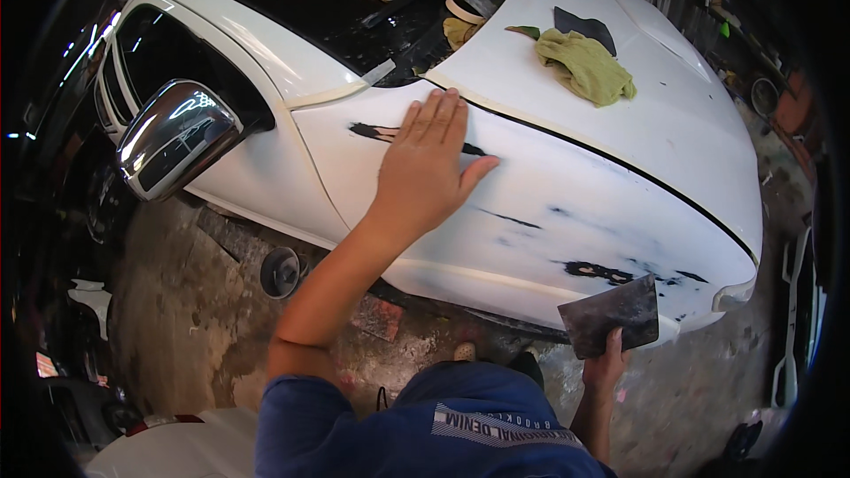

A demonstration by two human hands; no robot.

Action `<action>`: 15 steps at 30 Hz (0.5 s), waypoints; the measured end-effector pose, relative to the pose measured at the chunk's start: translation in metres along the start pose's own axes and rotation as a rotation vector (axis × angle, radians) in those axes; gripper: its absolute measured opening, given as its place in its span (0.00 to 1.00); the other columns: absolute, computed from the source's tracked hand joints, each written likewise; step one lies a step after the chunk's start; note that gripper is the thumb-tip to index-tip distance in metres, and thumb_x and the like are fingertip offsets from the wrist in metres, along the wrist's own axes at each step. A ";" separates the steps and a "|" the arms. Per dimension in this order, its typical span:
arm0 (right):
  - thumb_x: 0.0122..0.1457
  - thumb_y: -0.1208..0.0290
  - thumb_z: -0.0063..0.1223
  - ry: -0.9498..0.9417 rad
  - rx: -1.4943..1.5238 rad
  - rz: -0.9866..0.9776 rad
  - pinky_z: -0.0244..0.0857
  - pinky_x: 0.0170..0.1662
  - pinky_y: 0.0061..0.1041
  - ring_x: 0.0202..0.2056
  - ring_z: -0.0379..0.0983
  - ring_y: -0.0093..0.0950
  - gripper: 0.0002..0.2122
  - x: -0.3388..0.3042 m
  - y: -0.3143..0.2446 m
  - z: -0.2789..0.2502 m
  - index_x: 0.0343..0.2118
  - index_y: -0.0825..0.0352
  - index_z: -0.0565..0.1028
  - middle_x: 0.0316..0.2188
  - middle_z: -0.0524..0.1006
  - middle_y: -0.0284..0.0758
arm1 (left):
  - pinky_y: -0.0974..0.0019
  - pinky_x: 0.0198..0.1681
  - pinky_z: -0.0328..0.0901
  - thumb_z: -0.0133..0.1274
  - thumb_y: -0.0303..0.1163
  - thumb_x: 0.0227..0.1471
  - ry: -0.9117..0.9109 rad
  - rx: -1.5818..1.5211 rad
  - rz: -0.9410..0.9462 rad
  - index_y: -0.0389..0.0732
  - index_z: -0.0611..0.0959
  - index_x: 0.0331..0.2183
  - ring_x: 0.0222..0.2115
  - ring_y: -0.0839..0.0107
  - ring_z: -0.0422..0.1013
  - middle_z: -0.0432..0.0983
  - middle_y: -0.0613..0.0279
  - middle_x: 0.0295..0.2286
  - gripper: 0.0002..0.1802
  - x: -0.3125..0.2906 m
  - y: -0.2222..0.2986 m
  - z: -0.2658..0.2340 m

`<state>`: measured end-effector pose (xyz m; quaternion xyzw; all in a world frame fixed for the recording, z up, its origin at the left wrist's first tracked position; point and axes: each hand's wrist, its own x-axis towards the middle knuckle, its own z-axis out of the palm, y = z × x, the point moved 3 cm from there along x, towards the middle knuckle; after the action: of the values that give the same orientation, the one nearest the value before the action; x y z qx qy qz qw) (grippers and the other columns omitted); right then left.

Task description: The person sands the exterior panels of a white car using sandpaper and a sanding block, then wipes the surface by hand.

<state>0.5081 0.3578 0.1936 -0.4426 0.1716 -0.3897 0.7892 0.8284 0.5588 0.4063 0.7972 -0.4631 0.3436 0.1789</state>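
Observation:
My left hand [423, 159] lies flat on the white car's front fender [531, 181], fingers together and stretched out, thumb apart. Under and beside it runs a dark bare patch [367, 131] in the paint, partly hidden by the hand. Low at the right, my right hand [606, 361] grips a dark grey sheet of sandpaper [611, 314] by its lower edge. The sheet is held up in front of the fender's lower front end, next to another black and tan worn patch [598, 272]. Whether the sheet touches the panel, I cannot tell.
On the hood [682, 124] rest a crumpled green cloth [580, 66] and a dark sheet [595, 31]. A roll of tape [462, 9] lies by the windshield. The chrome side mirror [177, 137] juts out at left. A small bucket [282, 272] stands on the stained floor.

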 end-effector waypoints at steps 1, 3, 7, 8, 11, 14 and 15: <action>0.70 0.65 0.49 0.002 0.008 0.002 0.66 0.59 0.39 0.55 0.71 0.33 0.21 0.001 -0.003 0.002 0.62 0.68 0.65 0.56 0.72 0.37 | 0.48 0.65 0.55 0.59 0.50 0.56 -0.028 -0.008 0.001 0.26 0.73 0.55 0.62 0.46 0.61 0.67 0.37 0.57 0.38 0.007 0.007 0.001; 0.70 0.65 0.49 -0.002 0.011 -0.016 0.66 0.59 0.39 0.55 0.71 0.33 0.21 0.000 -0.005 0.000 0.62 0.68 0.65 0.56 0.72 0.37 | 0.49 0.65 0.56 0.59 0.50 0.56 -0.014 -0.024 0.028 0.25 0.73 0.55 0.61 0.45 0.62 0.68 0.36 0.57 0.39 0.009 0.021 0.008; 0.70 0.66 0.49 0.008 0.029 -0.027 0.66 0.59 0.39 0.55 0.71 0.33 0.21 -0.005 -0.007 -0.003 0.62 0.68 0.64 0.56 0.72 0.37 | 0.49 0.64 0.56 0.59 0.51 0.56 -0.006 -0.056 0.053 0.24 0.73 0.54 0.60 0.44 0.62 0.68 0.35 0.56 0.40 0.009 0.045 0.014; 0.70 0.66 0.49 0.003 0.017 -0.038 0.66 0.59 0.39 0.56 0.71 0.33 0.21 -0.006 -0.008 -0.004 0.62 0.68 0.64 0.56 0.72 0.37 | 0.48 0.64 0.56 0.59 0.51 0.56 -0.010 -0.075 0.066 0.24 0.73 0.54 0.61 0.44 0.62 0.67 0.35 0.56 0.40 0.010 0.051 0.017; 0.69 0.66 0.49 0.013 -0.007 -0.043 0.66 0.59 0.39 0.56 0.71 0.34 0.22 -0.010 -0.010 -0.010 0.63 0.69 0.64 0.57 0.71 0.38 | 0.48 0.65 0.55 0.58 0.52 0.55 -0.029 -0.141 0.109 0.24 0.72 0.54 0.61 0.44 0.61 0.67 0.35 0.57 0.41 0.011 0.072 0.024; 0.69 0.67 0.50 0.048 0.005 -0.034 0.65 0.60 0.40 0.57 0.70 0.35 0.22 -0.014 -0.009 -0.017 0.63 0.69 0.64 0.57 0.71 0.40 | 0.48 0.66 0.53 0.58 0.53 0.55 -0.047 -0.219 0.155 0.24 0.72 0.54 0.62 0.44 0.60 0.66 0.34 0.57 0.41 0.013 0.095 0.034; 0.69 0.67 0.50 0.044 0.014 -0.053 0.65 0.60 0.40 0.57 0.70 0.36 0.22 -0.015 -0.011 -0.014 0.63 0.70 0.64 0.57 0.71 0.40 | 0.48 0.66 0.53 0.57 0.54 0.55 -0.043 -0.240 0.170 0.24 0.72 0.54 0.62 0.44 0.60 0.66 0.34 0.57 0.42 0.013 0.102 0.038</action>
<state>0.4845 0.3578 0.1938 -0.4328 0.1744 -0.4213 0.7777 0.7595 0.4757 0.3854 0.7353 -0.5704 0.2823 0.2331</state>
